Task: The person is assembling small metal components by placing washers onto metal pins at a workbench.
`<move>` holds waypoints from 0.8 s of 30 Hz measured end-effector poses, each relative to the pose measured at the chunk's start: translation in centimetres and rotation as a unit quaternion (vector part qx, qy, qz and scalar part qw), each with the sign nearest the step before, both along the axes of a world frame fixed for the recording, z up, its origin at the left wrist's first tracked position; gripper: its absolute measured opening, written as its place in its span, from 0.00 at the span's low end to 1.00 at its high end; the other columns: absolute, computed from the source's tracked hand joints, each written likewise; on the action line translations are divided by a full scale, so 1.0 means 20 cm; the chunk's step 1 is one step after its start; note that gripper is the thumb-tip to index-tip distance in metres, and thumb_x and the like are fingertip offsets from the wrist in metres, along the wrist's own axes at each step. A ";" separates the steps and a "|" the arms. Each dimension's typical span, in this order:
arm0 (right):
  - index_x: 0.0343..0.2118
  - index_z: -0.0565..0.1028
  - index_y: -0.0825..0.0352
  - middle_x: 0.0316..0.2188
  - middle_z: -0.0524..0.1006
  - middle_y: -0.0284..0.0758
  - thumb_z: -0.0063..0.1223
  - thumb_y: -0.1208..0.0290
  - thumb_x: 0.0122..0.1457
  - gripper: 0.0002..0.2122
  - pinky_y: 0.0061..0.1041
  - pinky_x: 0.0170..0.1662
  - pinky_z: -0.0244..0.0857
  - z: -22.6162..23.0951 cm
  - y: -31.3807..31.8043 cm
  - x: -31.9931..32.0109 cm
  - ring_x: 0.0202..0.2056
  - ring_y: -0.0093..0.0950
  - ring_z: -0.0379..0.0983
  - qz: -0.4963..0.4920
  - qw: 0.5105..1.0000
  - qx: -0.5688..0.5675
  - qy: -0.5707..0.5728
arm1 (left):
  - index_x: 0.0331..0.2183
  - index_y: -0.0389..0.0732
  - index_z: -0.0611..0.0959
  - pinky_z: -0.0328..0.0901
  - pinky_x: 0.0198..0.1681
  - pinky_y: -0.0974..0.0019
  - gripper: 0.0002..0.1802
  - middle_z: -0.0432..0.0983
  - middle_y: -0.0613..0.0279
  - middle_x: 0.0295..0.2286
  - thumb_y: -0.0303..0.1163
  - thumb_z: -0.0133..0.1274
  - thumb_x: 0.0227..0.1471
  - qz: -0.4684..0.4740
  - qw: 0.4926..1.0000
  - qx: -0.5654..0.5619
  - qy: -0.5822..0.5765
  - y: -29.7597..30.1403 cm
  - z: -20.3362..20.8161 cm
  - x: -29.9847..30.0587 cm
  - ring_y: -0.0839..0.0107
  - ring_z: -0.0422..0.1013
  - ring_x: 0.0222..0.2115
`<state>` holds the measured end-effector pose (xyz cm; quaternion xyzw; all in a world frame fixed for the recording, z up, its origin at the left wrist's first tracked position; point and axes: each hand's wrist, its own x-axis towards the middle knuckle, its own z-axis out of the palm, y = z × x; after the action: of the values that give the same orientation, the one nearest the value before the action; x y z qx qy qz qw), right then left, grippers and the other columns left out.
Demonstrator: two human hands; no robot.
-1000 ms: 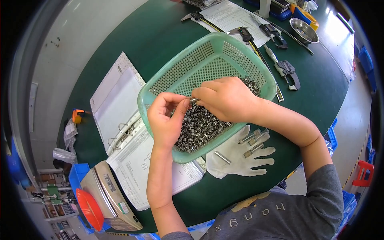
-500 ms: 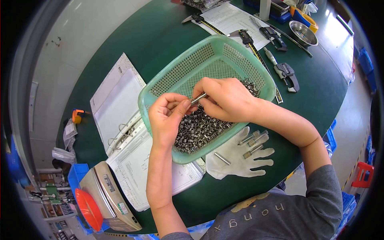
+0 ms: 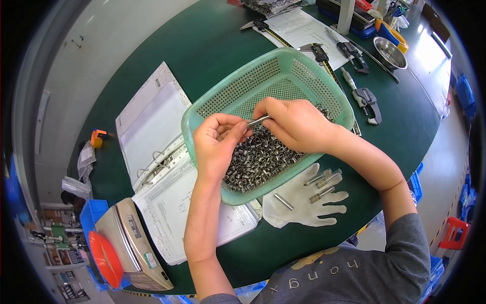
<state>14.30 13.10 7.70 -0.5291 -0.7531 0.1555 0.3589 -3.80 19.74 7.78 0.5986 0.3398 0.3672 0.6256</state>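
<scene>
Landmark is the green basket [image 3: 233, 93] on the desk [image 3: 212, 30]. Metal pin [image 3: 258, 120] is held above it, over the small metal rings [image 3: 268, 157] inside. Left hand [image 3: 215, 147]: grip pinching the pin's left end, thumb against finger. Right hand [image 3: 298, 124]: grip pinching the other end. Can't tell if a ring sits at the left fingertips, they hide it.

Step in hand looks like close two-handed work at the pin's left end. Next move likely calls for a firm right grip, pin kept in line, light finger pressure, and staying over the basket in case of a drop.

White glove [image 3: 298, 215] lies just on the basket's near side with a loose pin [image 3: 283, 201] on it; ring binder [image 3: 152, 116] left of the basket, micrometer [image 3: 365, 101] right of it
</scene>
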 end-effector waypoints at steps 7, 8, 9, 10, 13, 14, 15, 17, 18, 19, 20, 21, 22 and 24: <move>0.36 0.67 0.64 0.20 0.72 0.40 0.47 0.75 0.51 0.08 0.37 0.27 0.62 0.04 -0.01 0.05 0.25 0.42 0.70 0.070 0.997 -0.025 -0.018 | 0.29 0.32 0.75 0.68 0.30 0.76 0.06 0.76 0.58 0.26 0.19 0.55 0.45 -0.069 0.997 0.033 -0.006 -0.01 -0.03 -0.02 0.76 0.73 0.26; 0.36 0.67 0.64 0.20 0.72 0.40 0.47 0.75 0.51 0.08 0.37 0.27 0.62 0.03 0.00 0.05 0.25 0.42 0.70 0.070 0.997 -0.025 -0.017 | 0.29 0.32 0.75 0.69 0.31 0.76 0.06 0.76 0.58 0.26 0.19 0.55 0.45 -0.070 0.996 0.049 0.007 -0.02 -0.03 -0.01 0.76 0.73 0.26; 0.35 0.67 0.65 0.20 0.72 0.40 0.47 0.75 0.51 0.08 0.37 0.26 0.62 0.02 0.00 0.05 0.25 0.42 0.70 0.058 0.998 -0.006 -0.026 | 0.29 0.32 0.75 0.69 0.31 0.76 0.06 0.76 0.58 0.26 0.19 0.55 0.45 -0.071 0.996 0.049 0.008 -0.02 -0.03 -0.01 0.76 0.73 0.26; 0.35 0.67 0.65 0.20 0.72 0.40 0.47 0.75 0.51 0.08 0.37 0.26 0.62 0.00 0.00 0.04 0.25 0.42 0.70 0.045 0.998 0.013 -0.035 | 0.28 0.32 0.75 0.68 0.31 0.76 0.06 0.76 0.58 0.26 0.19 0.55 0.45 -0.051 0.998 0.038 0.016 -0.02 -0.02 -0.01 0.76 0.73 0.26; 0.34 0.68 0.64 0.21 0.72 0.39 0.47 0.75 0.51 0.07 0.36 0.26 0.63 -0.02 0.01 -0.02 0.24 0.41 0.70 -0.006 0.993 0.097 -0.069 | 0.28 0.32 0.75 0.68 0.31 0.76 0.06 0.76 0.58 0.27 0.19 0.55 0.45 -0.018 0.998 0.050 0.025 -0.01 -0.03 -0.01 0.76 0.73 0.27; 0.34 0.68 0.64 0.21 0.72 0.39 0.47 0.75 0.51 0.07 0.36 0.26 0.63 -0.02 0.02 -0.02 0.24 0.41 0.70 -0.006 0.993 0.098 -0.068 | 0.28 0.33 0.75 0.68 0.31 0.76 0.05 0.76 0.57 0.27 0.19 0.55 0.45 -0.005 0.997 0.073 0.023 0.00 -0.03 -0.01 0.75 0.73 0.27; 0.35 0.68 0.64 0.21 0.73 0.39 0.48 0.75 0.51 0.08 0.36 0.25 0.63 -0.03 0.02 -0.01 0.24 0.41 0.71 -0.004 0.996 0.080 -0.029 | 0.28 0.33 0.75 0.68 0.31 0.76 0.05 0.76 0.57 0.27 0.19 0.55 0.45 -0.006 0.997 0.073 0.022 0.00 -0.03 0.00 0.75 0.73 0.27; 0.35 0.68 0.64 0.22 0.73 0.39 0.48 0.75 0.50 0.08 0.36 0.25 0.63 -0.02 0.02 0.00 0.24 0.40 0.71 -0.003 0.998 0.064 0.007 | 0.29 0.33 0.75 0.68 0.31 0.75 0.05 0.76 0.56 0.27 0.20 0.54 0.47 -0.009 0.999 0.031 0.005 0.00 0.00 0.01 0.75 0.73 0.27; 0.35 0.68 0.64 0.22 0.73 0.39 0.49 0.74 0.50 0.08 0.36 0.26 0.64 -0.02 0.02 -0.01 0.24 0.40 0.71 -0.005 0.998 0.069 -0.014 | 0.29 0.33 0.75 0.68 0.31 0.75 0.05 0.76 0.56 0.27 0.20 0.54 0.47 -0.009 0.999 0.032 0.004 0.00 0.00 0.00 0.75 0.73 0.27; 0.35 0.68 0.64 0.22 0.73 0.39 0.50 0.74 0.50 0.09 0.36 0.26 0.64 -0.01 0.01 -0.01 0.25 0.40 0.72 -0.008 0.997 0.074 -0.035 | 0.30 0.33 0.74 0.68 0.30 0.75 0.05 0.76 0.55 0.28 0.21 0.53 0.48 -0.019 1.000 0.012 -0.005 0.01 0.01 0.00 0.74 0.74 0.26; 0.35 0.68 0.64 0.22 0.73 0.39 0.50 0.74 0.50 0.09 0.36 0.26 0.64 -0.01 0.00 -0.02 0.25 0.40 0.72 -0.010 0.996 0.077 -0.039 | 0.31 0.33 0.74 0.69 0.30 0.75 0.05 0.76 0.54 0.28 0.22 0.52 0.50 -0.029 0.999 -0.006 -0.015 0.02 0.03 -0.01 0.73 0.74 0.26; 0.35 0.68 0.64 0.22 0.73 0.39 0.50 0.74 0.49 0.09 0.37 0.26 0.65 -0.02 0.00 -0.01 0.25 0.40 0.72 -0.007 0.996 0.082 -0.043 | 0.31 0.33 0.74 0.69 0.30 0.75 0.05 0.76 0.54 0.28 0.22 0.52 0.50 -0.040 0.999 -0.003 -0.023 0.02 0.02 0.01 0.73 0.74 0.26; 0.35 0.68 0.64 0.22 0.74 0.40 0.50 0.73 0.49 0.09 0.37 0.26 0.65 -0.02 0.01 0.01 0.25 0.41 0.72 -0.007 0.994 0.092 -0.052 | 0.32 0.33 0.73 0.68 0.29 0.75 0.05 0.76 0.54 0.28 0.23 0.51 0.51 -0.016 1.000 0.006 0.010 0.01 0.00 0.02 0.72 0.74 0.25; 0.35 0.68 0.64 0.22 0.74 0.40 0.50 0.72 0.49 0.10 0.38 0.26 0.66 -0.03 0.01 -0.01 0.25 0.41 0.72 -0.027 0.996 0.061 -0.066 | 0.33 0.33 0.73 0.68 0.29 0.75 0.05 0.76 0.53 0.28 0.23 0.50 0.52 0.011 1.000 0.004 0.016 -0.01 0.00 0.03 0.71 0.74 0.26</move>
<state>14.03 13.20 7.15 -0.5350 -0.7689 0.0642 0.3442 -3.20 19.60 7.76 0.6028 0.3548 0.3659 0.6139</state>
